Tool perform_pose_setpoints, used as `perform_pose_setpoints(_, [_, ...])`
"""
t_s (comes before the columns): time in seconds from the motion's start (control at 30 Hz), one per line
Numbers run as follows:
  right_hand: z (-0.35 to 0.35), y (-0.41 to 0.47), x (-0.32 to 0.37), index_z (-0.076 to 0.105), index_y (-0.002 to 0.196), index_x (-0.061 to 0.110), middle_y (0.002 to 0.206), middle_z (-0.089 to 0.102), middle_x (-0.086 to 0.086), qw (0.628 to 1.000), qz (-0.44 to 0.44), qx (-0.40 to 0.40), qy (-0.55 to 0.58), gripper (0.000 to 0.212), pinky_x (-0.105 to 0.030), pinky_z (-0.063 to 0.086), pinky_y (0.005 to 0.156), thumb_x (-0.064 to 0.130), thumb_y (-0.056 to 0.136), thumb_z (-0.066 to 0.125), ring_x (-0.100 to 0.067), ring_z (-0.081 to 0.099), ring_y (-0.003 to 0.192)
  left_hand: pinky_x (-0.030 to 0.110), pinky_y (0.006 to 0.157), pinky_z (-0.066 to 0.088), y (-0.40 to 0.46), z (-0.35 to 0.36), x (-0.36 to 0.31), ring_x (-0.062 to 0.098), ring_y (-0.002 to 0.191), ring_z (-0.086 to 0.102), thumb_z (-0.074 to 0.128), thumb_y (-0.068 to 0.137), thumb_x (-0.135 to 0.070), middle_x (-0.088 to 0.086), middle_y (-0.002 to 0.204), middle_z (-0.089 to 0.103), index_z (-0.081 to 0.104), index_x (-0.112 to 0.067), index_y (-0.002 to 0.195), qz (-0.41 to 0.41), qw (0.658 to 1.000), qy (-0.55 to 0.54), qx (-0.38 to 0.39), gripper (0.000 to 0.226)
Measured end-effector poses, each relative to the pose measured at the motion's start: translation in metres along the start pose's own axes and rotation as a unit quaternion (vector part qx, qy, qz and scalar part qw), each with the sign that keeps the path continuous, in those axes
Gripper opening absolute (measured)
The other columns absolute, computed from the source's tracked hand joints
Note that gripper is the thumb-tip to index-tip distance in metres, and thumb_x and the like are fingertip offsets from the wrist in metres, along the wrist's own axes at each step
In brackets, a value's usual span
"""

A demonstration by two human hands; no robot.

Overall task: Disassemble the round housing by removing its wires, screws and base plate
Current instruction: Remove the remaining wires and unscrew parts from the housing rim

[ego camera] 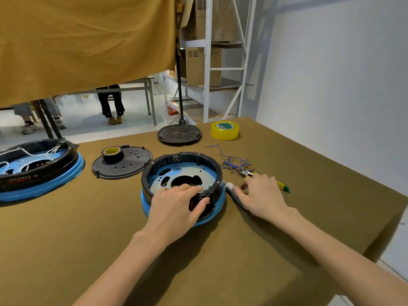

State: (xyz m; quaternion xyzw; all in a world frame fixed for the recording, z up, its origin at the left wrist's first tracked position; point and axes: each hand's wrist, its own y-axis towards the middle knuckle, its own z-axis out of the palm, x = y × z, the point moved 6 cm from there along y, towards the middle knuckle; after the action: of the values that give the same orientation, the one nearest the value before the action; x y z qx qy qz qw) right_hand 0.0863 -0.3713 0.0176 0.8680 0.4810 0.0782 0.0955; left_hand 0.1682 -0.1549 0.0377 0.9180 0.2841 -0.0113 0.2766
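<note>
While the housing [183, 186] sits near the middle of the table [309, 173], a little toward its near edge, the left hand [176, 208] lies over its near rim, fingers reaching onto the blue base plate [176, 173] and thumb curled against the black outer wall, gripping the rim. The right hand [262, 195] rests on the table just right of the housing, fingers loosely spread; its fingertips touch a grey, white-tipped tool [234, 193], though whether they grip it I cannot tell. Cut wires [234, 162] and pliers [247, 172] lie beyond that hand. A second housing [37, 168] stands at the left edge, a black lid [123, 164] between the two. Yellow tape [224, 130] sits near the far edge.
</note>
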Motion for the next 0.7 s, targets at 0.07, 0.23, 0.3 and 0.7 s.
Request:
perform_pose_setpoints(0.07, [0.005, 0.002, 0.015, 0.067, 0.103, 0.023, 0.103, 0.063, -0.003, 0.998, -0.035, 0.013, -0.045, 0.051, -0.043, 0.037, 0.088, 0.066, 0.095, 0.041, -0.028, 0.056, 0.103, 0.030, 0.088, 0.045, 0.002, 0.001, 0.001, 0.006, 0.107, 0.065, 0.044, 0.098, -0.063, -0.015, 0.118, 0.073, 0.062, -0.035, 0.137, -0.006, 1.000, -0.005, 0.001, 0.051])
perform_pose_setpoints(0.23, [-0.010, 0.001, 0.017, 0.054, 0.097, 0.018, 0.098, 0.064, -0.002, 1.000, 0.016, -0.011, 0.018, 0.023, -0.040, 0.038, 0.082, 0.038, 0.102, 0.044, -0.022, 0.055, 0.083, 0.031, 0.090, 0.053, 0.003, 0.000, 0.002, 0.003, 0.107, 0.065, 0.052, 0.099, -0.052, -0.018, 0.121, 0.071, 0.061, -0.037, 0.137, 0.000, 0.998, -0.057, 0.029, 0.042])
perform_pose_setpoints(0.3, [-0.027, -0.010, 0.002, 0.054, 0.099, 0.019, 0.090, 0.062, 0.001, 0.994, 0.042, -0.061, 0.076, 0.019, -0.040, 0.040, 0.080, 0.034, 0.103, 0.043, -0.020, 0.053, 0.075, 0.027, 0.088, 0.055, 0.006, -0.001, 0.007, 0.001, 0.107, 0.063, 0.055, 0.098, -0.051, -0.019, 0.122, 0.069, 0.064, -0.037, 0.134, -0.007, 0.996, -0.080, 0.038, 0.040])
perform_pose_setpoints(0.7, [-0.034, -0.070, 0.003, 0.045, 0.081, 0.031, 0.063, 0.055, 0.006, 0.978, -0.102, -0.069, 0.171, 0.039, -0.028, 0.042, 0.051, 0.067, 0.092, 0.037, -0.011, 0.054, 0.058, 0.024, 0.081, 0.054, 0.010, 0.004, 0.023, -0.001, 0.104, 0.062, 0.064, 0.090, -0.057, -0.029, 0.105, 0.066, 0.070, -0.041, 0.121, -0.038, 0.989, -0.129, 0.057, 0.035])
